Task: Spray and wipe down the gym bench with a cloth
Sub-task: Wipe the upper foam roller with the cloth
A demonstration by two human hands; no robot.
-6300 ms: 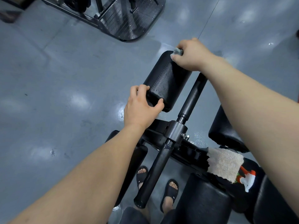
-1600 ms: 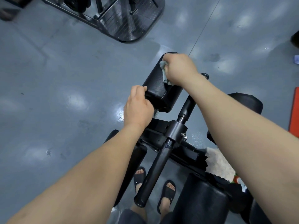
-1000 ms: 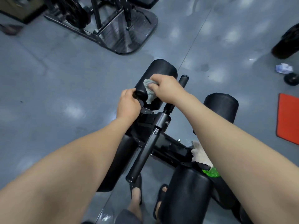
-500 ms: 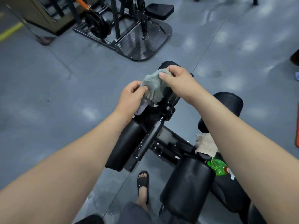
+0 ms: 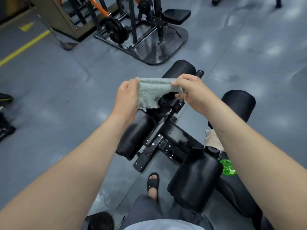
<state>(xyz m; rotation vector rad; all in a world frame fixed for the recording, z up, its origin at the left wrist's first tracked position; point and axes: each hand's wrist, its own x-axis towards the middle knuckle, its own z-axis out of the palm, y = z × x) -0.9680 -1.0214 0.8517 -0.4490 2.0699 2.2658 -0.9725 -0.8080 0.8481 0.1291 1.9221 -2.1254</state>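
At the far left a yellow line (image 5: 25,47) is running across the grey floor (image 5: 49,100), and a weight machine (image 5: 149,39) is standing beyond it, well apart from the person. The left grip (image 5: 127,97) is pinching the left edge of the pale green cloth (image 5: 149,92), fingers curled round it. The cloth is hanging stretched in the air between both hands, above the black desk (image 5: 176,135) and not touching its padding. The right grip (image 5: 192,93) is pinching the cloth's right top corner between thumb and forefinger, with the other fingers loosely spread. Below the hands, four black roller pads are sticking out from the desk's frame, the nearest one (image 5: 194,180) sitting just beside the person's sandalled foot (image 5: 153,181). Further right, a beige towel (image 5: 211,140) is lying on the desk, and a green bottle (image 5: 227,167) is showing partly just beneath the right forearm.
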